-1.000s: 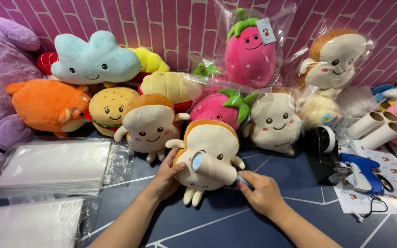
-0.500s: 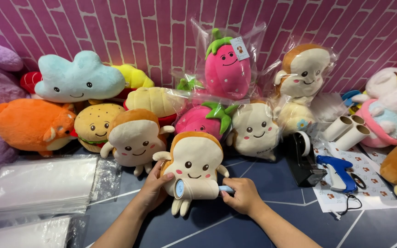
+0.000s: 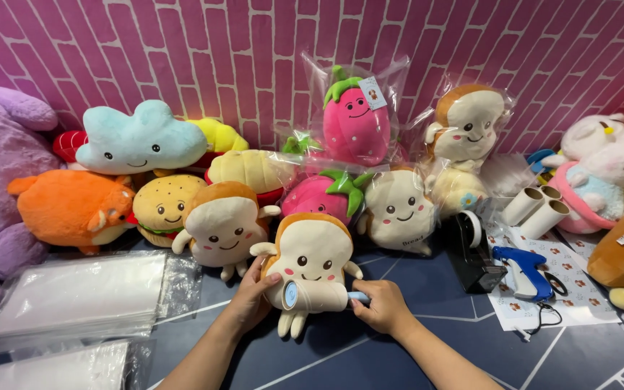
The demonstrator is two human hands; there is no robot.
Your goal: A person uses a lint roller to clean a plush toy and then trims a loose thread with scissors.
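Head view, nearest first: the left hand [image 3: 253, 302] props a toast-shaped plush [image 3: 310, 263] upright from its side, fingers curled on it, so its front faces up for cleaning. The right hand [image 3: 378, 306] is closed round the blue handle of a lint roller [image 3: 313, 295], pressed across the plush's lower body. It stands on the dark table [image 3: 370, 365], near the front edge. Left lie two stacks of clear bags [image 3: 81, 292]. Right sit one tape dispenser [image 3: 474, 253], one blue tagging gun [image 3: 523, 273] and two cardboard tubes [image 3: 536, 209]. Behind, three more toast plushes and two strawberries line the pink brick wall [image 3: 182, 58].
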